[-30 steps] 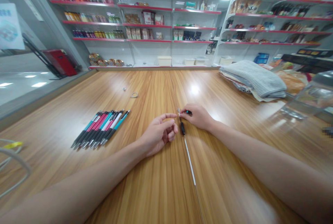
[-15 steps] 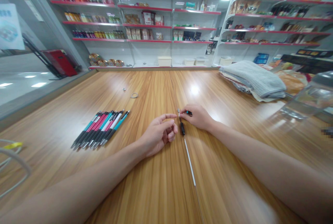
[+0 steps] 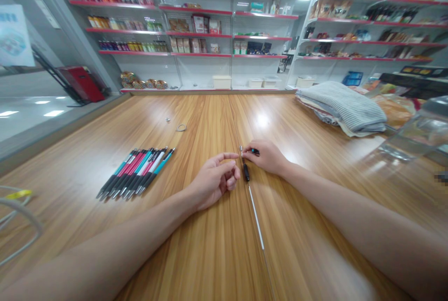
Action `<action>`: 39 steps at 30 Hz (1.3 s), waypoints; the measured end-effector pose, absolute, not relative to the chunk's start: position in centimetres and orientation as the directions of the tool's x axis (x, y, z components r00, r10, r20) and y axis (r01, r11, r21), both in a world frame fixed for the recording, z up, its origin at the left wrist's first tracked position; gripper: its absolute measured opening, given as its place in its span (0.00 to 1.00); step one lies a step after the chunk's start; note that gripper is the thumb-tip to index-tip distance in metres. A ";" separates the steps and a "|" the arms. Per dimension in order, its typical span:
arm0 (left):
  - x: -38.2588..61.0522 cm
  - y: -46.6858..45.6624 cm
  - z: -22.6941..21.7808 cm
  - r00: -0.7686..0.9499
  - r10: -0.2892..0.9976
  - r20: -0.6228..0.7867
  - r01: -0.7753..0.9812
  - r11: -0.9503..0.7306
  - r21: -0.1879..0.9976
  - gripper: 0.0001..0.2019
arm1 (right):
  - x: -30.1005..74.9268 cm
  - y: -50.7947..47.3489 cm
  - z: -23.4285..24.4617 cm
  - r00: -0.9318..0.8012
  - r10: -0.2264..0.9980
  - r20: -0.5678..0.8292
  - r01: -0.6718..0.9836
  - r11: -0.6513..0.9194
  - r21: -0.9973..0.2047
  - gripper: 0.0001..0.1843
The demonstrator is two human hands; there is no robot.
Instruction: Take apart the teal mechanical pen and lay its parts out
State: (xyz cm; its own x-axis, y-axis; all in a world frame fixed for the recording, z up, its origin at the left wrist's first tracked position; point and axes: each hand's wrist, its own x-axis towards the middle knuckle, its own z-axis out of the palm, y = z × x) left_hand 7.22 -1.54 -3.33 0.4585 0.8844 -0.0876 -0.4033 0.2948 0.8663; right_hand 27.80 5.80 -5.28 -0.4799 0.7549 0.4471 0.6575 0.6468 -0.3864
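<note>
My left hand [image 3: 219, 179] rests on the wooden table [image 3: 203, 263], index finger stretched out and the other fingers loosely curled, holding nothing visible. Its fingertip reaches a small silver pen part [image 3: 241, 149] on the table seam. From the right, my right hand [image 3: 268, 156] closes its fingertips beside that part. A black pen piece with a teal end [image 3: 255, 151] pokes out of the right hand, its rest hidden by the fingers. Just below the fingertips lies a black pen grip [image 3: 246, 172]. A white ink refill [image 3: 256, 218] lies nearer me, in line with the grip.
Several assembled pens [image 3: 136, 172] lie in a slanted row at left. Beyond them are a small ring [image 3: 181, 128] and tiny metal bits [image 3: 167, 120]. Folded cloths [image 3: 345, 105] and a clear container [image 3: 415, 128] stand at right. A pale cable [image 3: 26, 212] loops at the left edge.
Both hands and the pen parts keep practically the same places. The whole view has shifted only very slightly.
</note>
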 end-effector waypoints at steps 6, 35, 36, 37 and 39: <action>7.2 -1.6 -3.3 0.463 0.882 -0.087 -0.393 0.293 0.872 0.12 | 27.7 5.8 -5.2 -0.484 0.751 0.449 0.655 0.651 -0.383 0.07; 7.0 -1.6 -4.4 0.667 0.745 0.019 -0.186 0.142 0.972 0.15 | 23.7 -0.1 -3.0 -0.262 0.743 0.615 0.223 0.667 -0.711 0.22; 7.0 -1.6 -4.4 0.659 0.752 0.019 -0.210 0.160 0.964 0.14 | 23.9 0.0 -3.2 -0.265 0.755 0.600 0.228 0.653 -0.722 0.20; 7.0 -1.6 -4.3 0.651 0.759 0.019 -0.234 0.177 0.956 0.14 | 24.0 0.1 -3.3 -0.266 0.757 0.597 0.237 0.651 -0.721 0.18; 7.2 -1.6 -4.2 0.643 0.765 0.021 -0.272 0.202 0.941 0.13 | 24.0 0.2 -3.4 -0.255 0.736 0.627 0.260 0.677 -0.689 0.16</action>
